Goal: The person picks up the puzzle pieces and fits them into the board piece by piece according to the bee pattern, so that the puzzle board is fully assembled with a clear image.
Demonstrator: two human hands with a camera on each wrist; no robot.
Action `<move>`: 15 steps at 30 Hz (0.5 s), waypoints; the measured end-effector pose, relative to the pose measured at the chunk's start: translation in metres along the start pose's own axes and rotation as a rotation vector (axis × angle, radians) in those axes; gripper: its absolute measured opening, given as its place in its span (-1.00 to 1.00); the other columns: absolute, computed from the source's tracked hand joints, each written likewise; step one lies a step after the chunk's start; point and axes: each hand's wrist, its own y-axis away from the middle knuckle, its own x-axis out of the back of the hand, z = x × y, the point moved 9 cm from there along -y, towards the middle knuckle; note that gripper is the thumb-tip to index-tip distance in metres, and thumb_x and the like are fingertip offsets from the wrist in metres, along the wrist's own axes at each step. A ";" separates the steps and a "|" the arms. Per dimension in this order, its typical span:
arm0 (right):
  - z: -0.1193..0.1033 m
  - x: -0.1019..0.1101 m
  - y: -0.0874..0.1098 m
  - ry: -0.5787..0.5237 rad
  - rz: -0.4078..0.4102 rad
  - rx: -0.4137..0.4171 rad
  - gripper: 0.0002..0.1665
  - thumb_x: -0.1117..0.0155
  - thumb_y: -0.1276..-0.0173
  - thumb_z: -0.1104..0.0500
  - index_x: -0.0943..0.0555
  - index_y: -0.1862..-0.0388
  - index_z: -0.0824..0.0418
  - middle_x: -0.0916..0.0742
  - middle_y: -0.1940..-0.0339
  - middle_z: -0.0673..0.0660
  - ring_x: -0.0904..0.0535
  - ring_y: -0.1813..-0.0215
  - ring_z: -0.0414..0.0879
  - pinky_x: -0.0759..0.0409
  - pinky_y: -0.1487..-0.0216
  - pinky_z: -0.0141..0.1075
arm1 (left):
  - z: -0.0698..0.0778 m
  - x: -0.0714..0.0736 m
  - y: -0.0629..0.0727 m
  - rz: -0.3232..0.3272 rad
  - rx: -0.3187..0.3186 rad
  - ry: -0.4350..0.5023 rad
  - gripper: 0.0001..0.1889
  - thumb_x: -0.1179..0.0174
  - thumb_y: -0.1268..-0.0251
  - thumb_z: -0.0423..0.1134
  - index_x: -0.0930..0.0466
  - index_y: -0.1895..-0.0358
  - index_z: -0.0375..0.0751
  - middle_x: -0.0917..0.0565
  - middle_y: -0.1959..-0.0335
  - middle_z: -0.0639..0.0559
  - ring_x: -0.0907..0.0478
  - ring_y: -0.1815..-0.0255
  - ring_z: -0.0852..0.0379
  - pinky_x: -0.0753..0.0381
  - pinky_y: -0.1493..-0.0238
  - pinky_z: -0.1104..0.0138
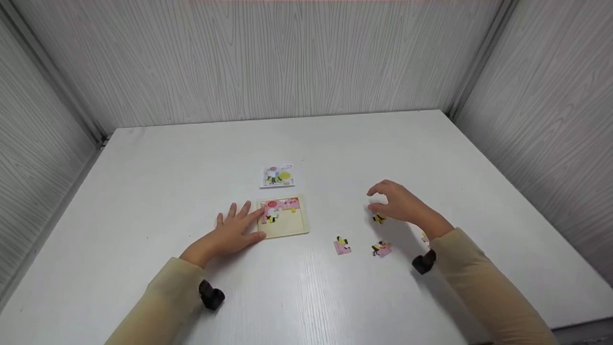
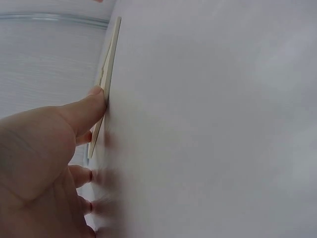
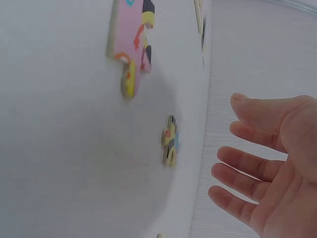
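Note:
My left hand (image 1: 233, 234) lies with fingers spread at the left side of a wooden puzzle tray (image 1: 292, 225). Its thumb and index finger touch the tray's edge, and the thumb is also against the tray (image 2: 113, 59) in the left wrist view. Several pink picture pieces (image 1: 282, 204) sit along the tray's top and left. Over a yellow-and-black puzzle piece (image 1: 379, 219) hovers my right hand (image 1: 397, 203), fingers loosely bent and holding nothing. The right wrist view shows a gap between the hand (image 3: 267, 153) and that piece (image 3: 170, 141).
Two loose pieces, one pink and yellow (image 1: 342, 245) and one pink and black (image 1: 381, 249), lie right of the tray. Another piece (image 1: 425, 237) is partly hidden by the right sleeve. Behind the tray lies a square picture card (image 1: 278, 176). Grey panels (image 1: 268, 62) enclose the white table (image 1: 191, 153).

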 end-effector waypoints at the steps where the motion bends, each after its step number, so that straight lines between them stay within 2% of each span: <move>1: 0.003 0.001 0.002 0.002 0.002 -0.005 -0.57 -0.26 -0.29 0.12 -0.52 -0.06 0.33 -0.54 -0.06 0.24 -0.42 -0.15 0.15 -0.39 -0.12 0.00 | 0.000 0.000 0.000 0.000 -0.001 -0.002 -0.26 0.02 -0.32 0.17 0.02 -0.48 -0.01 0.22 -0.48 -0.26 0.47 -0.42 -0.32 0.49 -0.24 -0.24; 8: 0.022 0.002 0.011 0.014 -0.009 -0.064 -0.56 -0.27 -0.28 0.10 -0.54 -0.05 0.33 -0.55 -0.06 0.25 -0.40 -0.17 0.16 -0.37 -0.14 0.04 | 0.000 -0.001 0.000 0.003 -0.004 -0.002 -0.26 0.02 -0.32 0.17 0.00 -0.47 -0.04 0.20 -0.47 -0.29 0.46 -0.42 -0.34 0.49 -0.24 -0.25; 15: 0.027 -0.003 0.016 0.044 -0.040 -0.041 -0.61 -0.27 -0.25 0.17 -0.56 -0.02 0.33 -0.57 -0.06 0.26 -0.39 -0.19 0.18 -0.34 -0.17 0.03 | 0.000 -0.001 0.001 0.005 0.001 -0.005 -0.25 0.01 -0.32 0.17 0.00 -0.47 -0.03 0.20 -0.48 -0.26 0.45 -0.42 -0.33 0.48 -0.25 -0.23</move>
